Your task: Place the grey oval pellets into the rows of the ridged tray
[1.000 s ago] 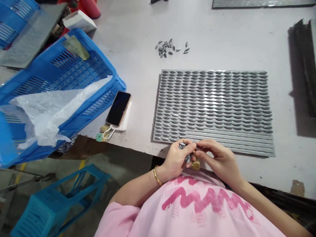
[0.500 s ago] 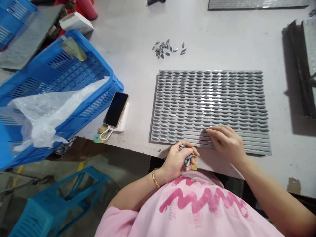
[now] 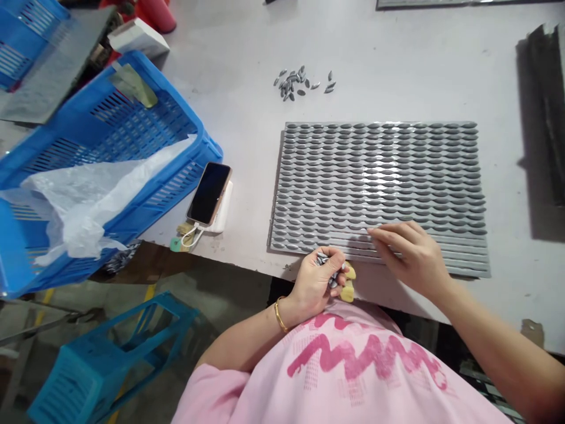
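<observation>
A grey ridged board [image 3: 353, 240] lies flat, rows of small pointed oval pieces covering most of it. Bare strips show along its near right part. My left hand [image 3: 315, 282], at the board's near edge, is curled around a handful of grey oval pieces [image 3: 323, 259], its thumb lying over them. My right hand [image 3: 415, 256] reaches over the near strips with thumb and fingertips pinched together at the end of a row of ovals. Whatever sits between those fingertips is too small to make out. A loose pile of the same oval pieces [image 3: 291, 83] lies beyond the board.
A blue crate [image 3: 176, 109] with a plastic bag [image 3: 83, 206] stands at left. Beside it a phone [image 3: 209, 193] rests on a white block with a cable. Dark stacked boards [image 3: 547, 112] are at far right. A blue stool [image 3: 83, 365] stands below the table edge.
My left thumb has shifted over the pieces in the palm. My right hand stays pinched at nearly the same spot on the board. The whole view has moved slightly.
</observation>
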{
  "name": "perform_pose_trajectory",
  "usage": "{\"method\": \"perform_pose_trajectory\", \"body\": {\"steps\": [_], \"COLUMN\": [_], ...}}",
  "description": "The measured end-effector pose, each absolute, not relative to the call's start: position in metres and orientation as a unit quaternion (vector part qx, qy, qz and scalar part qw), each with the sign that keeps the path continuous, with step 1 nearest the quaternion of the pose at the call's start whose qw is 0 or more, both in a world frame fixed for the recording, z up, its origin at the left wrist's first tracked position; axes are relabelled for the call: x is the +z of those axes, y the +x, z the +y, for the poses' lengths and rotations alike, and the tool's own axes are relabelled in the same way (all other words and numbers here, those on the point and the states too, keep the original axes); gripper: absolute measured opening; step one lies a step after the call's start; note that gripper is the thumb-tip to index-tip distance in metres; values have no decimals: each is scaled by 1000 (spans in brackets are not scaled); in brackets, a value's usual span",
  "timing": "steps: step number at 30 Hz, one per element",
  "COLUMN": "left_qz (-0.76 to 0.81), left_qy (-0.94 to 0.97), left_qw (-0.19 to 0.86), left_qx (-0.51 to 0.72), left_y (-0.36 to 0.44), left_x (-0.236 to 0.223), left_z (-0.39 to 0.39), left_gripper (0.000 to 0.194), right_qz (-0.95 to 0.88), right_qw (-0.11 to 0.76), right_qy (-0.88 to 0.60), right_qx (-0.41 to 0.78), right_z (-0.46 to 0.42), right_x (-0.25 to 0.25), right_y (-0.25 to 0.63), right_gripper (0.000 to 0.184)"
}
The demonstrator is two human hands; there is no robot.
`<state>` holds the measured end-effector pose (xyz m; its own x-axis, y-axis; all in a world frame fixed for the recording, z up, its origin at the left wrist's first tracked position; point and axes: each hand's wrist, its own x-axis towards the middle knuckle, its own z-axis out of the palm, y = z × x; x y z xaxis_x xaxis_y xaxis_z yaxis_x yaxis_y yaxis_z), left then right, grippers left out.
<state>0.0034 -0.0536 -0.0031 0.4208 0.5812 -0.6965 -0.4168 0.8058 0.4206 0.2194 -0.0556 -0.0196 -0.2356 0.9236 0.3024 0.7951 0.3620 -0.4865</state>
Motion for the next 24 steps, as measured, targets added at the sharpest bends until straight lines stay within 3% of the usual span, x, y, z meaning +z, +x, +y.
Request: {"method": "perform_pose_trajectory", "body": {"steps": [2,5,12,18,21,24], "left_qz": [450,447,453,468,476,471], "left_qy": [95,120,171,211,170,94], "left_qw": [835,835,834,816,809,820], "left_qx": [302,298,266,266,301,313], "left_y": [3,0,-10,-16,-17,-19], "left_x": [-3,-4,-6,-7,-5,-4], "left_z": [-54,-56,-60,-60,-57,-55], "left_gripper": [43,46,43,35,35,39], "right_qz": [-725,-661,-493,-564,-655,-735], "right_qw": [329,329,284,277,320,344], "right_qy": [-548,-521,-511,-523,-552,-551], "right_qx": [257,428,644,575,404,195], "right_z": [-62,-69,-71,-73,-67,-55], "right_x": [-9,2,3,2,-8,-27], "right_y": [203,182,172,174,177,178], "right_gripper": [30,27,21,15,8,14]}}
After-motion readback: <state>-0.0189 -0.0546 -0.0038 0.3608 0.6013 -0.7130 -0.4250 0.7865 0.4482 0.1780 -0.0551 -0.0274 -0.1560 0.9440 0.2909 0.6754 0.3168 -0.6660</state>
